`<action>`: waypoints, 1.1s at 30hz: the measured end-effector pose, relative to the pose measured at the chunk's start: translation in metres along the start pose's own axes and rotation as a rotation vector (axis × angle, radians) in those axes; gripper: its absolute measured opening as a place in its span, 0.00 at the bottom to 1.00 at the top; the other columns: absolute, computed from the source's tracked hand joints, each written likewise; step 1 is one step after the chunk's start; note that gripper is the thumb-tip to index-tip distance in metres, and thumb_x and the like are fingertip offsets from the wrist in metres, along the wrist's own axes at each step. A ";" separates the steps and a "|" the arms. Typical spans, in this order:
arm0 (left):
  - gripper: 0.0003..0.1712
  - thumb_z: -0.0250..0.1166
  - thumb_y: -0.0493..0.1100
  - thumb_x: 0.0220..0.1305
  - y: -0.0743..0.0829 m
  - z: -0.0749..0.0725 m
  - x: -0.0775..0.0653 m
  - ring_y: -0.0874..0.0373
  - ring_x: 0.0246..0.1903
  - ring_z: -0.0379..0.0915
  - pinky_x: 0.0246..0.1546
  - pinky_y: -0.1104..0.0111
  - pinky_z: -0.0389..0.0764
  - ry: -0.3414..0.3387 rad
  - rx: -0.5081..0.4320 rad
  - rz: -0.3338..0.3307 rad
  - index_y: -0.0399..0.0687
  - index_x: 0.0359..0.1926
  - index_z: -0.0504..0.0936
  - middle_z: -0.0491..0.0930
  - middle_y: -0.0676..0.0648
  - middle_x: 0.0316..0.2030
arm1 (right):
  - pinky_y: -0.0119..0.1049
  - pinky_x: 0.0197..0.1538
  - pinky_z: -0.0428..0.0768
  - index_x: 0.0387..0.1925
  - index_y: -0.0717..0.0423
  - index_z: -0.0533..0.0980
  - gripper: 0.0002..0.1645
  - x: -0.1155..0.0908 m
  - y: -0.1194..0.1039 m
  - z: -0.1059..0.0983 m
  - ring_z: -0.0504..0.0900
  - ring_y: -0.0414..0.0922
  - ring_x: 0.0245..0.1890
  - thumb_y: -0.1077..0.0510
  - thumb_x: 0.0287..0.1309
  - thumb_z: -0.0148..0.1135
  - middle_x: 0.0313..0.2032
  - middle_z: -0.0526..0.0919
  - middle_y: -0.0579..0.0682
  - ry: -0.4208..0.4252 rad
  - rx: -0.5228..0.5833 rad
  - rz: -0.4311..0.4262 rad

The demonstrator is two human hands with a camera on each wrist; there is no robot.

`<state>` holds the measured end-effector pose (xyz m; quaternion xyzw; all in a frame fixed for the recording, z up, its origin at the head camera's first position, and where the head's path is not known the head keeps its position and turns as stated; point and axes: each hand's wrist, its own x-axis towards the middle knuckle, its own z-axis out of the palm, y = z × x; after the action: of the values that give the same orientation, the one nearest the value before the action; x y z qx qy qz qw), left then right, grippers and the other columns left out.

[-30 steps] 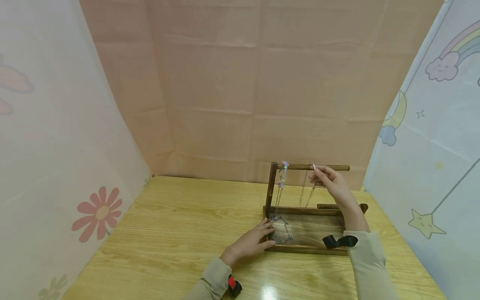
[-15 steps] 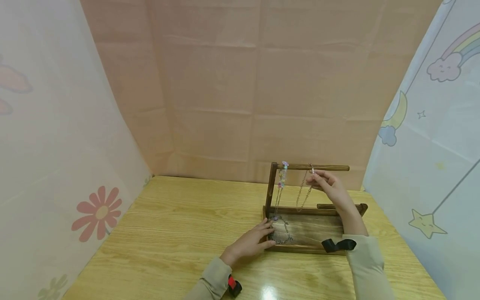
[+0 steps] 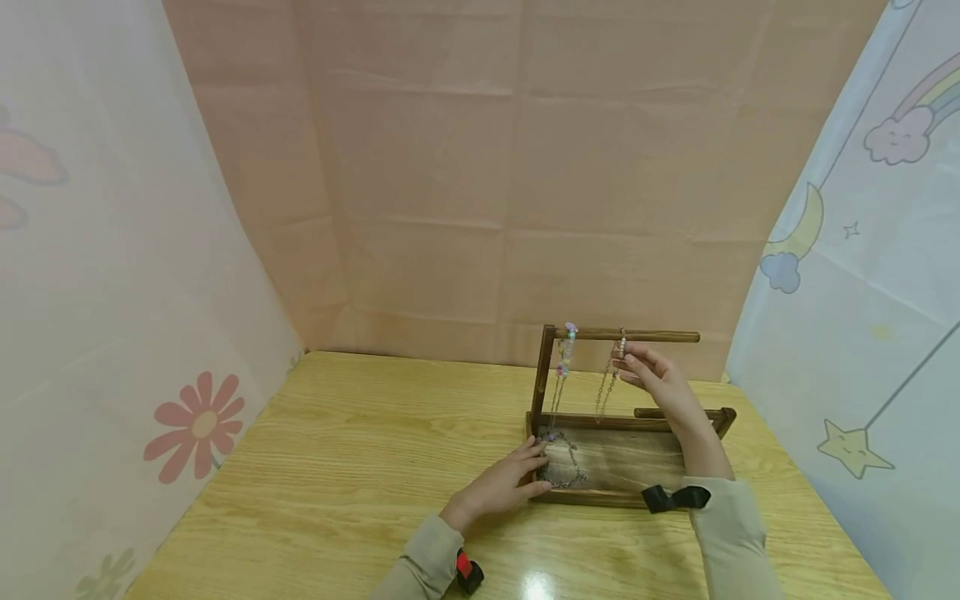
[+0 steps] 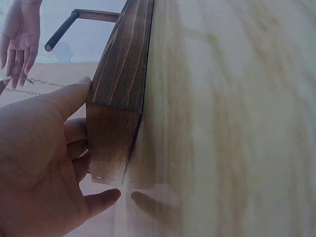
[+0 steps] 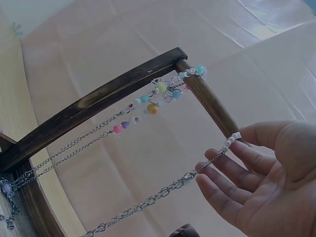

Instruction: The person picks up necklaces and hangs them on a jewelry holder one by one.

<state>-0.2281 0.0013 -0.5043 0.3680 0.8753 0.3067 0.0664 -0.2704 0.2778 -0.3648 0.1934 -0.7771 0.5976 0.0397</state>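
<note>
By the L hand [image 3: 501, 485], the left end of the wooden tray [image 3: 630, 458] is touched w/ fingers relaxed & almost straight, nothing gripped; if pressed hard, the stand could be skewed. Just past its fingertips a dark chain [image 3: 577, 478] is laid in the tray, & might be snagged if the hand is lifted carelessly. Over the tray front, a black strap [image 3: 656, 498] is hung from the R cuff; poss. it'd be caught on the rim if the arm is dropped. Farther back, the pearl-ended chain [image 5: 164, 191] is draped over the upper bar [image 3: 660, 336], its pearls touched by the R hand [image 3: 667, 387], fingers loosely spread, no firm pinch to be made out. If a link is hooked by a fingertip, the chain could be dragged off, esp. since no stop is seen at the bar's right tip. As for edges: most room is given by the tabletop [image 3: 375, 433] left of the stand. Beneath the R wrist, space is cut by the lower peg [image 3: 648, 412]. Along the bar, leftward room is limited by the beaded necklace [image 5: 153, 108] & post [image 3: 543, 371]; rightward, bare bar is left. Behind, the backdrop [image 3: 420, 167] is set near the table's rear edge.
</note>
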 end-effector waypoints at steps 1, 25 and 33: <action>0.35 0.46 0.60 0.69 0.000 0.000 0.000 0.51 0.71 0.38 0.66 0.53 0.58 0.001 -0.001 0.001 0.42 0.67 0.62 0.51 0.47 0.71 | 0.25 0.51 0.76 0.61 0.71 0.60 0.28 -0.001 0.001 0.000 0.75 0.33 0.52 0.53 0.70 0.44 0.56 0.72 0.54 0.002 -0.010 0.005; 0.34 0.46 0.59 0.70 -0.001 0.001 0.000 0.51 0.72 0.37 0.66 0.53 0.56 -0.002 -0.018 -0.001 0.42 0.67 0.61 0.50 0.47 0.71 | 0.24 0.50 0.76 0.67 0.63 0.55 0.31 -0.017 0.015 0.015 0.73 0.34 0.54 0.50 0.70 0.44 0.61 0.62 0.67 0.020 -0.010 0.045; 0.35 0.46 0.59 0.69 -0.003 0.002 0.001 0.52 0.72 0.37 0.66 0.53 0.56 -0.003 -0.008 0.002 0.42 0.67 0.61 0.50 0.47 0.71 | 0.25 0.51 0.76 0.65 0.68 0.56 0.30 -0.022 0.015 0.021 0.75 0.37 0.54 0.53 0.70 0.44 0.54 0.73 0.45 0.021 0.003 0.004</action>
<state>-0.2303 0.0015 -0.5074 0.3691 0.8735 0.3098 0.0687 -0.2517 0.2670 -0.3909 0.1855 -0.7761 0.6009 0.0466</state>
